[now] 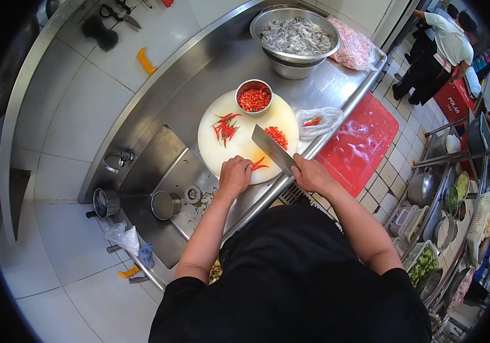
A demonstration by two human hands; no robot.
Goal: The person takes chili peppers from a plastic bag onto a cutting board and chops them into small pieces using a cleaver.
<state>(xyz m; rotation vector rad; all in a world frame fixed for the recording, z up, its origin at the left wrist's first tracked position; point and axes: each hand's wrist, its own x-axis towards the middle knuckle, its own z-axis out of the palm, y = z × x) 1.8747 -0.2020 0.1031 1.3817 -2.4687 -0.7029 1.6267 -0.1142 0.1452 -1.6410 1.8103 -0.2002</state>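
My right hand (309,173) grips the handle of a cleaver (273,150), whose broad blade slants over the round white cutting board (211,157). My left hand (236,176) is closed with curled fingers at the near side of the board, on the ends of a few red chilies (260,164). Beyond the blade lies a heap of chopped chili (277,136). Whole red chilies (225,128) form a loose pile at the board's left. On its far edge stands a metal bowl (253,98) full of chopped chili.
A large bowl of squid-like pieces (295,37) sits at the counter's far end beside a pink bag (350,46). A clear bag (319,122) with chilies lies right of the board. The sink (165,154) is at left. Shelves (428,211) stand right; another person (442,48) is farther back.
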